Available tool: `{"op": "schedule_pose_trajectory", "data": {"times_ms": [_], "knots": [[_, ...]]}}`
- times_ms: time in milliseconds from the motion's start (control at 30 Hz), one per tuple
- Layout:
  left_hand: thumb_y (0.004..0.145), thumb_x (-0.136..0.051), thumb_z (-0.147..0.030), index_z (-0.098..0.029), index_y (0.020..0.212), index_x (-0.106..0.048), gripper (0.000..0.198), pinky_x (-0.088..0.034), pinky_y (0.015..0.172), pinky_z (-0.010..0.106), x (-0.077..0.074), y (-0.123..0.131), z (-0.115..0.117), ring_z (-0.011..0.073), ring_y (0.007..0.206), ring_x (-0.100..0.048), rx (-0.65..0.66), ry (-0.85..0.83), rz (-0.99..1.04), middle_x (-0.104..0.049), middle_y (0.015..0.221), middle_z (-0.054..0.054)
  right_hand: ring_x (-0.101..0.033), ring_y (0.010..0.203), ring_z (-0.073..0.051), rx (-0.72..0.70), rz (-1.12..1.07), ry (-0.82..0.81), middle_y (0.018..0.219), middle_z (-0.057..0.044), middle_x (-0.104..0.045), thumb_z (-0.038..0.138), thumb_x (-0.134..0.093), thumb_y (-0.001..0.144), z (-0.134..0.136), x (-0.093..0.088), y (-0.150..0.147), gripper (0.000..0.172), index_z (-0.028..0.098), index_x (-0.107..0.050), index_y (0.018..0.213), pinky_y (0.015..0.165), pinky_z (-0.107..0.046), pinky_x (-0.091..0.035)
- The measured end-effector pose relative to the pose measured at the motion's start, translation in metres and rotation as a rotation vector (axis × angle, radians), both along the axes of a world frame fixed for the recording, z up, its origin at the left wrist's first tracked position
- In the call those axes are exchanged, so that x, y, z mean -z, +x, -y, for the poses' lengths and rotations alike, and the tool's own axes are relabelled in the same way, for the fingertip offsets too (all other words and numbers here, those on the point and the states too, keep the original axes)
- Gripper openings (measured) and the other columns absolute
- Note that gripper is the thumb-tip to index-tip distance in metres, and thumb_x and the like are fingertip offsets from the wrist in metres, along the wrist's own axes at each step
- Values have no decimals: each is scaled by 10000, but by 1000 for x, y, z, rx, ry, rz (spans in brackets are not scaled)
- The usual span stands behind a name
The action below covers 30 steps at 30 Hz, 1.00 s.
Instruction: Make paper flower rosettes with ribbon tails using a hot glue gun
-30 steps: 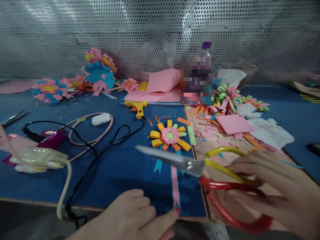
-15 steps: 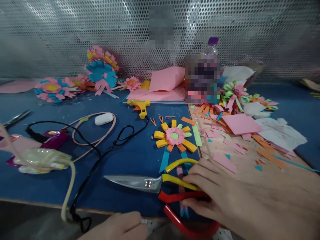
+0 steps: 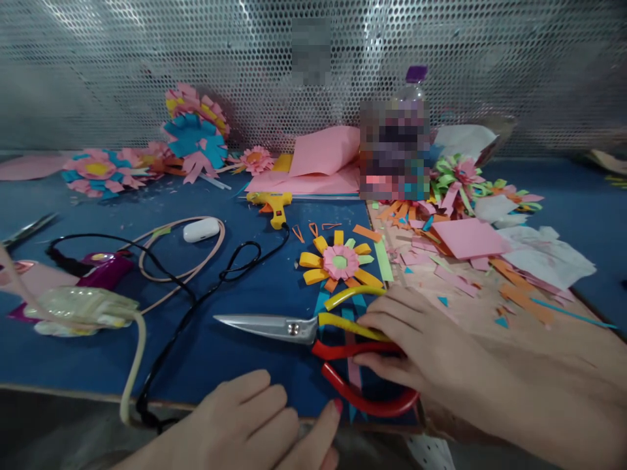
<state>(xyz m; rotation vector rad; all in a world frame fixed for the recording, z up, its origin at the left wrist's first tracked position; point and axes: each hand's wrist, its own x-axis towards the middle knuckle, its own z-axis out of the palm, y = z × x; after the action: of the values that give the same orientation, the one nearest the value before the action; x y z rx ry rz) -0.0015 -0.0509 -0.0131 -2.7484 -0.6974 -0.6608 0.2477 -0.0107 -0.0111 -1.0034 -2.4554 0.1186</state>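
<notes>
My right hand rests low on the blue table, fingers curled over the yellow and red handles of a pair of scissors. The scissors lie flat, blades closed and pointing left. Under the handles runs a pink paper strip that hangs with blue ribbon tails from a yellow, orange and pink paper flower. My left hand sits at the table's near edge in a loose fist. Its thumb points toward the lower end of the strip, and I see nothing in the hand.
A yellow glue gun with a black cable lies behind the flower. White earbuds case, pale plug and finished paper flowers are at left. Paper scraps, a pink sheet and a bottle crowd the right. Perforated metal wall behind.
My right hand brought the scissors down from the air and to the left, and laid them flat on the table over the strip. My left hand dropped toward the edge, then came back up.
</notes>
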Motion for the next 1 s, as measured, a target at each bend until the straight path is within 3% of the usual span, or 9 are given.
{"op": "schedule_pose_trajectory", "data": {"times_ms": [233,533,833,1000], "knots": [[786,-609,-210,-136,1052,-646,278,-426,506,301,-2,13,-19,122,522,-522,92,-28,-14,-590,613,-35,-520,791,-234,-5,-7,-71,786,-65,-604,349,-611,838,-2,7,0,244,113,-635,892,686,-392,-480],[815,-571,-231,-164,1053,-654,261,-451,510,293,-1,21,-24,144,559,-520,-15,-83,-19,-587,649,-15,-496,827,-254,28,5,-55,841,-68,-588,370,-616,820,2,9,1,272,121,-620,931,718,-427,-460],[832,-534,-197,-149,979,-680,213,-477,533,280,-3,27,-28,139,555,-511,-53,-107,24,-595,639,6,-531,774,-235,58,38,-39,788,-48,-586,357,-335,961,3,8,-3,384,178,-644,820,737,-433,-454],[845,-499,-199,-134,987,-673,233,-521,571,302,-4,29,-27,156,595,-554,-54,-130,4,-631,682,25,-533,726,-238,82,57,19,783,-45,-609,308,-433,934,4,8,-4,287,165,-670,858,698,-426,-466]]}}
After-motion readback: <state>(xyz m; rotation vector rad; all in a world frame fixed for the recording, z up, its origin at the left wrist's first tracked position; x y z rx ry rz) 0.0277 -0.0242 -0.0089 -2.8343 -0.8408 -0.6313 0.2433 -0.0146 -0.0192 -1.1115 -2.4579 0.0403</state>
